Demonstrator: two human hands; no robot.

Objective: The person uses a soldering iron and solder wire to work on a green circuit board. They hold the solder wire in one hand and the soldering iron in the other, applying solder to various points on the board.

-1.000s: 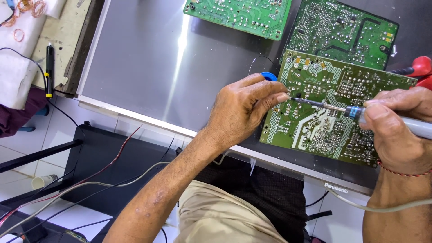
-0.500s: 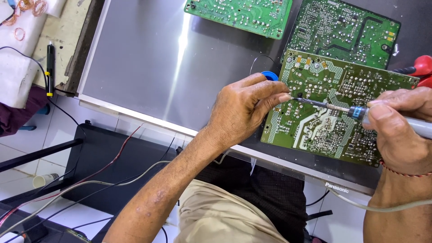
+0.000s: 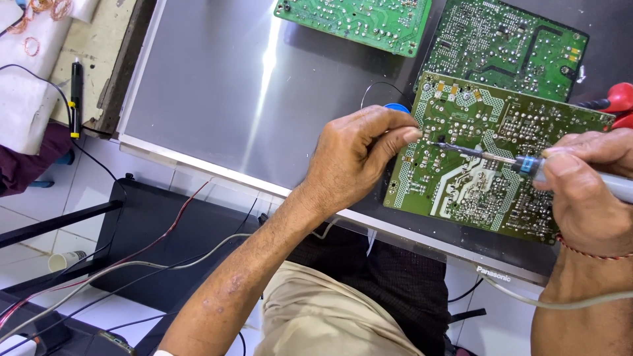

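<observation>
R hand [image 3: 587,198] w/ soldering iron [image 3: 501,158] on green board [image 3: 488,165].

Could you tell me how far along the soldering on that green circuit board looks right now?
Done: the circuit board lies solder side up on the grey panel. In hand: the right hand holds the soldering iron, tip on a joint near the left edge, where the left hand meets it. Left: I cannot tell which joints are finished; two more boards lie untouched.

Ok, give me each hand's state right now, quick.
Left hand: curled, fingertips at the left edge of the near circuit board; whether it grips anything cannot be told.
Right hand: closed on the soldering iron, tip on the board.
</observation>
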